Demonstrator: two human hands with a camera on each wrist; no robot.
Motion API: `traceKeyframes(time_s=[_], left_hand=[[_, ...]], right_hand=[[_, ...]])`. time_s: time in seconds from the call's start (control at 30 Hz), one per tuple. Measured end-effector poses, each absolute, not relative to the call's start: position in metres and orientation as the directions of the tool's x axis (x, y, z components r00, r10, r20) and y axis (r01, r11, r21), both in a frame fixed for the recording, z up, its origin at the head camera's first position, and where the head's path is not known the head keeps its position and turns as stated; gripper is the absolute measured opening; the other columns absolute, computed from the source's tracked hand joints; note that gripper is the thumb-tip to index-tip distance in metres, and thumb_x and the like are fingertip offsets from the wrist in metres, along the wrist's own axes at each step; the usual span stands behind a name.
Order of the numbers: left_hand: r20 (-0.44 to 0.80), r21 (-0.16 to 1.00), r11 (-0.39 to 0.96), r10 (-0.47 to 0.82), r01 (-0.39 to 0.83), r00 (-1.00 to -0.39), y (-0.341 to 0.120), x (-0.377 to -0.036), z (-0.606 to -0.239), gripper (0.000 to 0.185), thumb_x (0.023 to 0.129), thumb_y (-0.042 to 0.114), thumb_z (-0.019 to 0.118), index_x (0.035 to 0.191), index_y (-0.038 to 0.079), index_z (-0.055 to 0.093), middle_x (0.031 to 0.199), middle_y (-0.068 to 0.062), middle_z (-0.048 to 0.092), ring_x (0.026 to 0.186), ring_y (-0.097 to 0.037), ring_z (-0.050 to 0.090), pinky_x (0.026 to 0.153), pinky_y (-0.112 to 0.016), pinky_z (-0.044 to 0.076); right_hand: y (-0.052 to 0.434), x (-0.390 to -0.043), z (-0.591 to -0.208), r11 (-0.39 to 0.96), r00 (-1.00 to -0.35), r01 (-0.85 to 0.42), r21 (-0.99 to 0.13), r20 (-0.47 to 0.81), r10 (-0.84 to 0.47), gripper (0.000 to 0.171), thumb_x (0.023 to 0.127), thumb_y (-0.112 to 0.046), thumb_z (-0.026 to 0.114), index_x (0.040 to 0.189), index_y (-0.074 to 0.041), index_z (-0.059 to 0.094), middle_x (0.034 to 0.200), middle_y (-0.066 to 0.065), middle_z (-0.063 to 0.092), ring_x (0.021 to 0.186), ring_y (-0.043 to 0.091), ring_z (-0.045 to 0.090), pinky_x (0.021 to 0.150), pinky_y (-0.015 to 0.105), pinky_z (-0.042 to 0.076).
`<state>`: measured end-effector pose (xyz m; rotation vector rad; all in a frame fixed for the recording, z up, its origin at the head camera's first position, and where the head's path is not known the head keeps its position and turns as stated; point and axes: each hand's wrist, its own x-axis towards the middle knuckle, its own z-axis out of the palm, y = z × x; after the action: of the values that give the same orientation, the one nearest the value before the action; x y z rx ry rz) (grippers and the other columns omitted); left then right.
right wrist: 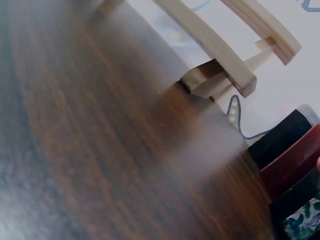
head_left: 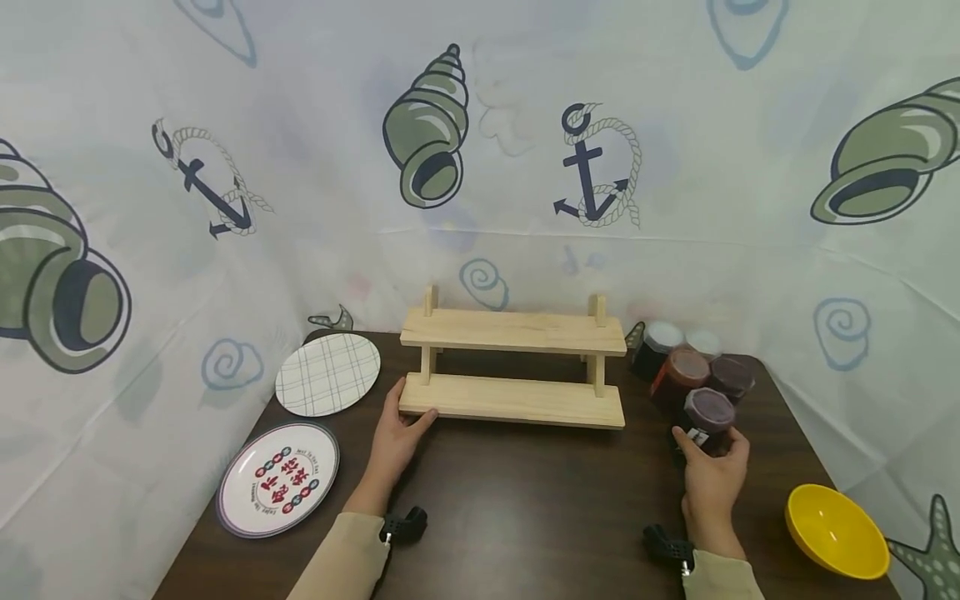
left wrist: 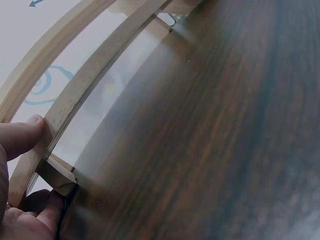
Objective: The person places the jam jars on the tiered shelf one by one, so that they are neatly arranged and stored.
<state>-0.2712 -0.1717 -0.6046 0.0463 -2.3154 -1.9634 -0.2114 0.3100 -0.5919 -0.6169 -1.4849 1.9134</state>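
As judged from the grips, caught at the grasping step: bracing a rack with one side, taking hold of a jar with the other, nothing lifted yet.

Left hand (head_left: 396, 433): clasped on the left end of the lower shelf of the two-tier wooden rack (head_left: 513, 367). Thumb (left wrist: 20, 135) pressed on the shelf's front edge in the left wrist view, other fingers (left wrist: 30, 220) tucked under by the corner foot. A holding grip, not a flat push.

Right hand (head_left: 712, 475): wrapped round the purple-lidded jar (head_left: 708, 410), thumb on its left side, fingers curled round its right, label showing between them. Jar upright on the bench (head_left: 525, 508), nearest of a cluster, apparently touching the jars behind it.

Next move, as a guess: calls for a firm pinch and a straight lift clear of the neighbours before any swing leftward toward the rack, with the left hand kept on the wood against sliding. Risk: knocking the red-lidded jar (head_left: 686, 367) just beyond the fingers.

Outward from the right hand: the red-lidded jar, a dark brown-lidded one beside it and two pale-lidded ones farther back, all close together past the rack's right end. To the right of that wrist and nearer the body, a yellow bowl (head_left: 834, 529) by the bench edge.

Outward from the left hand: a plaid plate (head_left: 327, 373) just beyond and to the left, a printed plate (head_left: 279, 477) to the left and nearer the body. Both rack shelves bare.
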Motion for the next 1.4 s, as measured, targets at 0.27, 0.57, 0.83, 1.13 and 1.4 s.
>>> traceKeyframes(time_s=[0.27,0.57,0.83,1.13,1.4], left_hand=[[0.058,0.988,0.147,-0.098,0.043,-0.993,-0.171,-0.271,-0.603,0.098,0.1,0.021,0.083,0.175,0.012,0.019,0.18,-0.02,0.023,0.164,-0.04,0.032,0.13,-0.06,0.033],[0.063,0.989,0.141,-0.102,0.048,-0.993,-0.173,-0.271,-0.604,0.099,0.1,0.02,0.083,0.174,0.009,0.019,0.18,-0.02,0.023,0.164,-0.04,0.032,0.131,-0.06,0.033],[0.068,0.992,0.114,-0.09,0.057,-0.994,-0.169,-0.272,-0.609,0.099,0.099,0.02,0.084,0.174,0.008,0.02,0.179,-0.02,0.025,0.163,-0.038,0.034,0.13,-0.057,0.035],[0.066,0.99,0.127,-0.092,0.054,-0.994,-0.17,-0.271,-0.604,0.098,0.099,0.015,0.083,0.174,0.009,0.019,0.179,-0.021,0.025,0.164,-0.038,0.033,0.13,-0.056,0.034],[0.065,0.99,0.13,-0.087,0.054,-0.994,-0.172,-0.273,-0.606,0.097,0.1,0.017,0.082,0.174,0.009,0.019,0.179,-0.021,0.024,0.164,-0.039,0.034,0.129,-0.056,0.036]], right_hand=[[0.307,-0.216,-0.587,-0.112,-0.657,-0.285,-0.952,0.109,0.746,0.076,0.081,0.006,0.093,0.145,-0.01,0.054,0.142,0.002,0.063,0.136,0.019,0.059,0.094,0.011,0.055],[0.301,-0.213,-0.578,0.201,-0.593,-0.26,-0.945,0.32,0.738,0.067,0.082,-0.004,0.096,0.14,-0.01,0.064,0.127,-0.006,0.068,0.116,0.011,0.065,0.091,0.013,0.052],[0.288,-0.202,-0.545,0.375,-0.571,-0.21,-0.903,0.425,0.703,0.067,0.08,-0.013,0.099,0.139,-0.015,0.069,0.116,-0.016,0.068,0.102,0.006,0.067,0.084,0.013,0.052],[0.264,-0.213,-0.524,0.317,-0.623,-0.247,-0.916,0.401,0.672,0.063,0.083,-0.009,0.096,0.14,-0.013,0.069,0.115,-0.014,0.069,0.098,0.007,0.069,0.078,0.011,0.056],[0.223,-0.23,-0.5,0.246,-0.688,-0.321,-0.914,0.404,0.603,0.058,0.084,-0.008,0.096,0.136,-0.007,0.069,0.112,-0.008,0.071,0.096,0.012,0.07,0.078,0.014,0.056]])
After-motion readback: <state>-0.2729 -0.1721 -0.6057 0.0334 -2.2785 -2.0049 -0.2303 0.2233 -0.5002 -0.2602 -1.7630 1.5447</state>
